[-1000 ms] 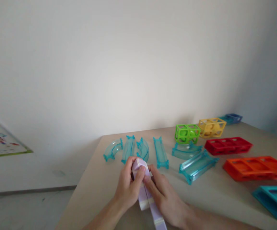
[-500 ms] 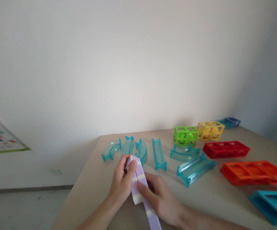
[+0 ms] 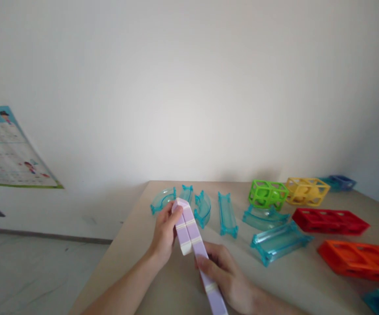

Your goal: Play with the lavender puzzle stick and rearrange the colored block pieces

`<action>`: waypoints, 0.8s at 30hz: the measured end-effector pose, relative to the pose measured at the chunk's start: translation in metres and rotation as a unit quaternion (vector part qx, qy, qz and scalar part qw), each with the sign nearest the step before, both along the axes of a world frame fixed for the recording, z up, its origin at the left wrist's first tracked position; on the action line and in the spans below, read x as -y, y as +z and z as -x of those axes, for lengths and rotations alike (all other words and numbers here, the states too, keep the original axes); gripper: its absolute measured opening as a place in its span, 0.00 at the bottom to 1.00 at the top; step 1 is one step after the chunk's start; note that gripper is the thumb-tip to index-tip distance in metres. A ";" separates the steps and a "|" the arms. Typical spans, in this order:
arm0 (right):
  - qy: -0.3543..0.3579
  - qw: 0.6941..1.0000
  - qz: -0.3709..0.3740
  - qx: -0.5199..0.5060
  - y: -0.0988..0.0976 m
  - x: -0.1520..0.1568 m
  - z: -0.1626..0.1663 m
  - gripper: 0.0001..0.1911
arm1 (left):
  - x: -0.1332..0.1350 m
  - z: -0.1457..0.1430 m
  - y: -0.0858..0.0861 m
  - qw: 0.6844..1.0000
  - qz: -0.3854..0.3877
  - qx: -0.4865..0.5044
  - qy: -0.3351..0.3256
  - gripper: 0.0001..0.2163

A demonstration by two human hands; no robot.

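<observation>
A lilac and white snake puzzle (image 3: 194, 234) is doubled back at its far end, so a short arm lies beside a longer one. Its long arm runs toward me and leaves the bottom of the view. My left hand (image 3: 163, 232) grips the folded end, thumb on top and the fingers mostly hidden behind. Lower down, my right hand (image 3: 224, 271) is closed around the long arm, its thumb against the lilac face. Both hands are above the front part of the table (image 3: 126, 253).
Beyond my hands lie clear blue track pieces, among them a straight one (image 3: 227, 214) and a curved one (image 3: 203, 209). Rightward are a green frame block (image 3: 268, 194), a yellow one (image 3: 307, 191), a red one (image 3: 330, 222) and an orange one (image 3: 361, 259). A wall (image 3: 189, 87) stands behind.
My right hand has slid down the long arm of the snake puzzle, away from the folded end. My left hand keeps its hold. The view has shifted, showing more of the wall poster.
</observation>
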State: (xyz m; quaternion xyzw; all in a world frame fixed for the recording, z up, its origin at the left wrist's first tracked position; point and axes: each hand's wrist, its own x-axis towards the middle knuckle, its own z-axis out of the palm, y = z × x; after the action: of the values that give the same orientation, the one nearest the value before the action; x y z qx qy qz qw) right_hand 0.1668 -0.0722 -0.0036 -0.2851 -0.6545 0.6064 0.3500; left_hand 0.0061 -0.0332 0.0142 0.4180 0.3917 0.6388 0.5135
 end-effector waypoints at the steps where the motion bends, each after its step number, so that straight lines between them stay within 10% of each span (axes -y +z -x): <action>1: -0.014 1.000 -0.005 -0.008 0.000 0.000 0.000 0.22 | 0.001 -0.001 -0.001 0.999 0.008 0.024 -0.042 0.11; 6: -0.038 0.998 -0.029 -0.030 0.002 -0.005 -0.003 0.22 | 0.005 -0.007 -0.007 0.979 0.038 0.001 -0.201 0.13; 15: -0.044 0.998 -0.050 -0.003 0.003 -0.003 -0.004 0.21 | 0.002 -0.007 -0.009 0.980 0.048 -0.011 -0.192 0.11; 24: -0.038 0.941 0.243 -0.231 -0.006 -0.013 -0.003 0.21 | 0.002 -0.006 0.000 0.974 0.070 0.159 -0.144 0.11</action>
State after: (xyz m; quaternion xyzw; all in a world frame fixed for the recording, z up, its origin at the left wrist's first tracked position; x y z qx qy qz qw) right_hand 0.1698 -0.0588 -0.0094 -0.2379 -0.3769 0.7828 0.4343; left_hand 0.0120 -0.0349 0.0138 0.3261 0.2850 0.5876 0.6835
